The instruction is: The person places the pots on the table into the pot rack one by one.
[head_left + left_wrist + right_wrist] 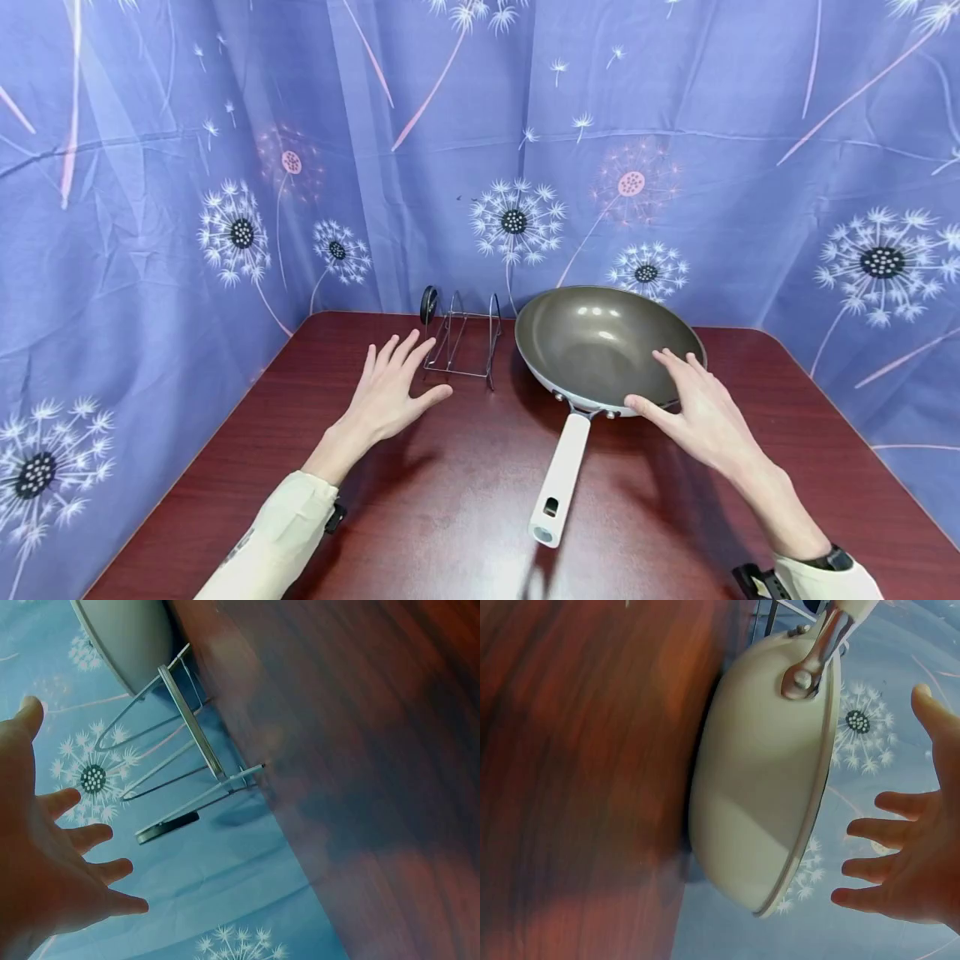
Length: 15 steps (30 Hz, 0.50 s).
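Note:
A frying pan with a dark inside, a pale outer wall and a white handle stands on the table, its handle pointing toward me. Above the pan's right edge hovers my right hand, fingers spread; the right wrist view shows a gap between fingers and rim. My left hand is also spread, holding nothing, in front of a metal wire rack. In the left wrist view the rack stands apart from the fingers. A black round piece sits at the rack's left end.
The dark red wooden table reaches back to a blue curtain with dandelion prints, which also hangs along the left and right sides. The rack stands just left of the pan, near the table's back edge.

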Tool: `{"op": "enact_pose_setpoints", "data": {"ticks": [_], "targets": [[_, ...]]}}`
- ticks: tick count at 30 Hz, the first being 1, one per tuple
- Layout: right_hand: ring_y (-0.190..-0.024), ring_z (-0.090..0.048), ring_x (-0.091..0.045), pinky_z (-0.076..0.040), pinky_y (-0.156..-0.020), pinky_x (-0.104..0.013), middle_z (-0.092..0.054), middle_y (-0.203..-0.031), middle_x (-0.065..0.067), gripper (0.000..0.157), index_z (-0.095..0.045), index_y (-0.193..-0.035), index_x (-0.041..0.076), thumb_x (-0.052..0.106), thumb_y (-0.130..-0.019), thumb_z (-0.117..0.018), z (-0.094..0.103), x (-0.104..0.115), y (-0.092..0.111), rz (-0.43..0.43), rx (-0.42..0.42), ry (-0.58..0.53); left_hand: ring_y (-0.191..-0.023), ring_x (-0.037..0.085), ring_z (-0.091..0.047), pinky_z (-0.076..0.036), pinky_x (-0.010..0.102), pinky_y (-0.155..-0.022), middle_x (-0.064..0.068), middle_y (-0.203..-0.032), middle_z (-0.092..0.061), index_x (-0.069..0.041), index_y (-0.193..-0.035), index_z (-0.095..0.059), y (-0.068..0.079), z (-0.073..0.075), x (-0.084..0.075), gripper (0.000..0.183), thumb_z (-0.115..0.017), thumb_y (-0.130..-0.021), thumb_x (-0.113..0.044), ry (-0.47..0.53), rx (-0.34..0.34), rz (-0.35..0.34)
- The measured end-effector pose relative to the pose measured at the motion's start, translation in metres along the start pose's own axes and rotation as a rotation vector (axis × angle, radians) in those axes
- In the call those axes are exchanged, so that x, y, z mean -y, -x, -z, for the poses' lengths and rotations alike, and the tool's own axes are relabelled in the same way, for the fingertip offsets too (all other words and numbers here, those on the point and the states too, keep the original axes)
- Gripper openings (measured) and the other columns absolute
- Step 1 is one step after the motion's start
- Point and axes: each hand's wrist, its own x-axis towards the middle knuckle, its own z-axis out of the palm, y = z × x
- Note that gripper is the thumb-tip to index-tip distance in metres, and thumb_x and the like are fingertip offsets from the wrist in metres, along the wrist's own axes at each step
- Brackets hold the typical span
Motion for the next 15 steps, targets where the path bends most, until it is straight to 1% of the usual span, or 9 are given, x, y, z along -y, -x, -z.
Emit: {"op": "enact_pose_setpoints", "data": {"ticks": [3, 4, 7, 8, 10, 12, 15], "targets": [[-0.137, -0.037, -0.053, -0.033, -0.104, -0.066, -0.048, -0.146, -0.025, 0.078, -0.045, -0.145, 0.003, 0.053, -0.089, -0.067, 0.002, 0.005, 0.003, -0.031, -0.001, -0.047, -0.151, 0.035, -0.022, -0.009, 0.061, -0.122, 0.006, -0.162, -0.031, -0.021, -0.153, -0.038, -0.001, -0.001, -0.004, 0.08, -0.055, -0.09, -0.067, 0.053, -0.006, 0.001], [-0.134, -0.043, -0.05, -0.037, -0.102, -0.064, -0.049, -0.146, -0.023, 0.077, -0.044, -0.146, 0.005, 0.053, -0.09, -0.066, 0.002, 0.007, 0.004, -0.051, 0.006, -0.06, -0.151, 0.035, -0.024, -0.01, 0.06, -0.122, 0.006, -0.162, -0.032, -0.021, -0.152, -0.039, -0.001, -0.001, -0.005, 0.078, -0.055, -0.091, -0.066, 0.071, -0.009, 0.001], [-0.115, -0.061, -0.04, -0.045, -0.093, -0.056, -0.05, -0.145, -0.02, 0.072, -0.043, -0.148, 0.01, 0.053, -0.093, -0.062, 0.004, 0.012, 0.008, -0.105, 0.028, -0.109, -0.148, 0.035, -0.03, -0.015, 0.058, -0.122, 0.007, -0.159, -0.037, -0.018, -0.149, -0.043, -0.002, -0.002, -0.01, 0.073, -0.056, -0.092, -0.061, 0.131, -0.018, -0.006], [-0.106, -0.065, -0.036, -0.047, -0.09, -0.052, -0.051, -0.144, -0.019, 0.07, -0.043, -0.148, 0.011, 0.053, -0.094, -0.061, 0.004, 0.014, 0.009, -0.116, 0.028, -0.123, -0.147, 0.035, -0.033, -0.018, 0.057, -0.122, 0.008, -0.158, -0.039, -0.017, -0.148, -0.045, -0.002, -0.002, -0.012, 0.07, -0.057, -0.093, -0.059, 0.154, -0.022, -0.011], [-0.091, -0.068, -0.027, -0.05, -0.082, -0.04, -0.055, -0.141, -0.015, 0.066, -0.045, -0.147, 0.013, 0.051, -0.095, -0.06, 0.003, 0.016, 0.011, -0.127, 0.024, -0.151, -0.144, 0.033, -0.039, -0.025, 0.056, -0.12, 0.008, -0.154, -0.044, -0.015, -0.145, -0.049, -0.003, -0.003, -0.016, 0.066, -0.059, -0.094, -0.055, 0.196, -0.024, -0.023], [-0.09, -0.068, -0.024, -0.05, -0.079, -0.031, -0.058, -0.139, -0.013, 0.061, -0.047, -0.145, 0.014, 0.048, -0.096, -0.061, 0.003, 0.018, 0.013, -0.127, 0.02, -0.186, -0.142, 0.031, -0.043, -0.03, 0.053, -0.118, 0.008, -0.152, -0.048, -0.015, -0.143, -0.051, -0.004, -0.004, -0.02, 0.062, -0.06, -0.095, -0.052, 0.242, -0.011, -0.026], [-0.096, -0.069, -0.023, -0.049, -0.078, -0.019, -0.061, -0.136, -0.01, 0.056, -0.049, -0.143, 0.017, 0.046, -0.097, -0.061, 0.002, 0.021, 0.016, -0.131, 0.025, -0.241, -0.14, 0.027, -0.045, -0.036, 0.049, -0.115, 0.006, -0.149, -0.052, -0.014, -0.142, -0.053, -0.005, -0.007, -0.026, 0.059, -0.06, -0.095, -0.05, 0.308, 0.021, -0.024]]}}
